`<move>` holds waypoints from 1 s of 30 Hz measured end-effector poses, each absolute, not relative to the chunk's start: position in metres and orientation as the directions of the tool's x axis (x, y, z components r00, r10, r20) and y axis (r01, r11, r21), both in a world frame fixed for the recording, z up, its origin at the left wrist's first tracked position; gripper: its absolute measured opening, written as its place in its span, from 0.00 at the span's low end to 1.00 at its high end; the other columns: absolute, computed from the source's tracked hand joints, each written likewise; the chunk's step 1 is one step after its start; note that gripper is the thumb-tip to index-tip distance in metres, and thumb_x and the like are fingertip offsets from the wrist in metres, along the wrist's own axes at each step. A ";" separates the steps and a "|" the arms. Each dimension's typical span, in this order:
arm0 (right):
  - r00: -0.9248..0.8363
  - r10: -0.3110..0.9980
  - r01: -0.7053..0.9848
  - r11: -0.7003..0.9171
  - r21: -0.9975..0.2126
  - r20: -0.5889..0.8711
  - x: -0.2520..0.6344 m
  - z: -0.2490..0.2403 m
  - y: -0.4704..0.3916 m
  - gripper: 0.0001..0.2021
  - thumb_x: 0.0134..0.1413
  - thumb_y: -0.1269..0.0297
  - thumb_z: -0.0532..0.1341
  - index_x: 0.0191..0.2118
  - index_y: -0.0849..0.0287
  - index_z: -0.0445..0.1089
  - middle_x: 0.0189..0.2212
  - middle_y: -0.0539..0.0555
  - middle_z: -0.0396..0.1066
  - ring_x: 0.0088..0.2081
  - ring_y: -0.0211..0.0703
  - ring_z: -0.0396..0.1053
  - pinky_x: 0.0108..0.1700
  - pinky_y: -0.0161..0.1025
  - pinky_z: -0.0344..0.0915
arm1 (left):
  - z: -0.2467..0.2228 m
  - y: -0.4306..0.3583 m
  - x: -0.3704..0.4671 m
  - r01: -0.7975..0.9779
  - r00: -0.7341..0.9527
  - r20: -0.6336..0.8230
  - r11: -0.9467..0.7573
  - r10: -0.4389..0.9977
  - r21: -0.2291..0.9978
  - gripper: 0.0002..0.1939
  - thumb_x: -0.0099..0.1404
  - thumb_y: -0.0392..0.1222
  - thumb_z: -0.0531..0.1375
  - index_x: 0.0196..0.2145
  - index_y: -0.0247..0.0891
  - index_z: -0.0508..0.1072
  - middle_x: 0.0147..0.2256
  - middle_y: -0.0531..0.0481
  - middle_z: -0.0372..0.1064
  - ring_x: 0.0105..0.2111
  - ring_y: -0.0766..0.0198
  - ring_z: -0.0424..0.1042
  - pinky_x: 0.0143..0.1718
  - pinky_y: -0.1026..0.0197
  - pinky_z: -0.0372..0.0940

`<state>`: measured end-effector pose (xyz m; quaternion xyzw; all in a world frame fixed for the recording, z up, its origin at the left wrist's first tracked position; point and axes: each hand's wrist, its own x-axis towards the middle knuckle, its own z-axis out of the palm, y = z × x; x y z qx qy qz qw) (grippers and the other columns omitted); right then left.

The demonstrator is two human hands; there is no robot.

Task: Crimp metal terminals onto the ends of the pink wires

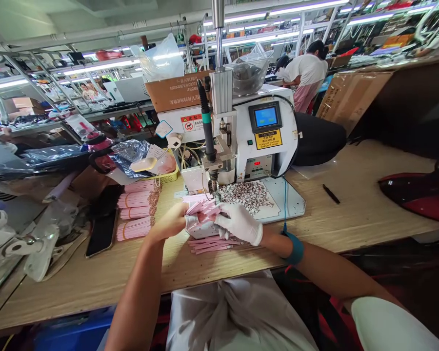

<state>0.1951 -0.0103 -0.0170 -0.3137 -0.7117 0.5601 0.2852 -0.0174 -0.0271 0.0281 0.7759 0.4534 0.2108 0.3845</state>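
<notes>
Pink strips (pixel 204 209) lie bunched between my two hands, just below the head of a white machine (pixel 215 178). My left hand (pixel 173 220), its back bare, is closed around the left side of the bunch. On the right side, my right hand (pixel 239 223) wears a white glove and has its fingers closed on the same strips. More pink strips (pixel 214 244) lie loose on the table under my hands. A heap of small brown and white pieces (pixel 247 195) covers part of the machine's light base plate, right behind my gloved hand.
Banded bundles of pink strips (pixel 135 209) stand at the left, beside a dark phone (pixel 102 229) and a yellow basket (pixel 168 176). A black pen (pixel 331 194) and a red iron-like object (pixel 420 190) lie right. Behind, a person (pixel 305 70) bends over.
</notes>
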 end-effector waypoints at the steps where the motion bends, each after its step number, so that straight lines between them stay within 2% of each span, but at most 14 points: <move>1: -0.638 0.768 0.152 0.201 -0.968 0.059 0.197 -0.015 -0.009 0.12 0.58 0.56 0.56 0.36 0.62 0.67 0.18 0.48 0.67 0.17 0.36 0.67 0.16 0.29 0.61 | 0.029 -0.028 -0.019 0.553 0.488 -0.001 -0.308 0.873 0.774 0.08 0.58 0.41 0.56 0.27 0.34 0.71 0.28 0.52 0.67 0.31 0.65 0.63 0.34 0.66 0.59; 6: -0.600 0.782 0.207 0.356 -0.911 0.170 0.208 -0.004 -0.002 0.10 0.58 0.61 0.56 0.31 0.61 0.67 0.22 0.50 0.70 0.21 0.37 0.71 0.22 0.30 0.64 | 0.040 -0.033 -0.029 0.536 0.490 0.021 -0.320 0.872 0.781 0.08 0.57 0.39 0.55 0.24 0.34 0.67 0.25 0.54 0.63 0.28 0.68 0.60 0.30 0.68 0.56; 8: -0.559 0.804 0.200 0.369 -0.908 0.203 0.211 -0.001 0.000 0.11 0.58 0.61 0.56 0.29 0.61 0.67 0.23 0.50 0.70 0.22 0.37 0.71 0.22 0.30 0.64 | 0.043 -0.036 -0.034 0.516 0.487 0.018 -0.304 0.873 0.801 0.08 0.56 0.41 0.56 0.24 0.33 0.68 0.24 0.54 0.62 0.26 0.69 0.59 0.28 0.67 0.56; 11: -0.493 0.852 0.149 0.285 -0.947 0.179 0.212 0.001 0.000 0.12 0.58 0.58 0.56 0.31 0.61 0.68 0.22 0.50 0.69 0.18 0.35 0.67 0.17 0.29 0.61 | 0.044 -0.039 -0.036 0.483 0.417 0.044 -0.263 0.908 0.835 0.10 0.56 0.43 0.57 0.23 0.33 0.68 0.23 0.54 0.60 0.24 0.70 0.57 0.25 0.67 0.55; 14: -0.563 0.818 0.076 0.195 -0.978 0.119 0.208 -0.001 -0.006 0.14 0.57 0.53 0.58 0.37 0.61 0.69 0.19 0.48 0.68 0.15 0.34 0.64 0.15 0.29 0.60 | 0.040 -0.039 -0.023 0.458 0.423 0.083 -0.292 0.902 0.840 0.10 0.58 0.42 0.58 0.24 0.33 0.69 0.25 0.54 0.62 0.25 0.70 0.58 0.27 0.67 0.56; 19: -0.544 0.822 0.058 0.234 -0.971 0.166 0.201 -0.007 -0.012 0.15 0.55 0.52 0.60 0.36 0.62 0.69 0.20 0.49 0.68 0.16 0.34 0.66 0.16 0.29 0.61 | 0.031 -0.038 0.005 0.430 0.425 0.140 -0.336 0.894 0.838 0.07 0.58 0.40 0.58 0.26 0.33 0.70 0.29 0.52 0.66 0.31 0.67 0.62 0.32 0.66 0.58; 24: -0.525 0.839 0.028 0.187 -0.982 0.145 0.202 -0.008 -0.010 0.13 0.53 0.54 0.61 0.34 0.61 0.68 0.20 0.47 0.65 0.16 0.34 0.64 0.15 0.29 0.60 | 0.027 -0.036 0.009 0.371 0.344 0.102 -0.235 0.933 0.898 0.09 0.56 0.42 0.60 0.25 0.33 0.68 0.26 0.53 0.62 0.28 0.68 0.59 0.28 0.67 0.55; 30: -0.484 0.872 -0.084 0.032 -0.996 0.069 0.199 -0.010 -0.007 0.14 0.50 0.55 0.64 0.35 0.61 0.68 0.19 0.46 0.66 0.15 0.33 0.62 0.16 0.30 0.60 | 0.022 -0.035 0.015 0.336 0.254 0.046 -0.133 0.966 0.933 0.11 0.54 0.43 0.63 0.24 0.33 0.68 0.23 0.54 0.61 0.24 0.70 0.58 0.25 0.67 0.54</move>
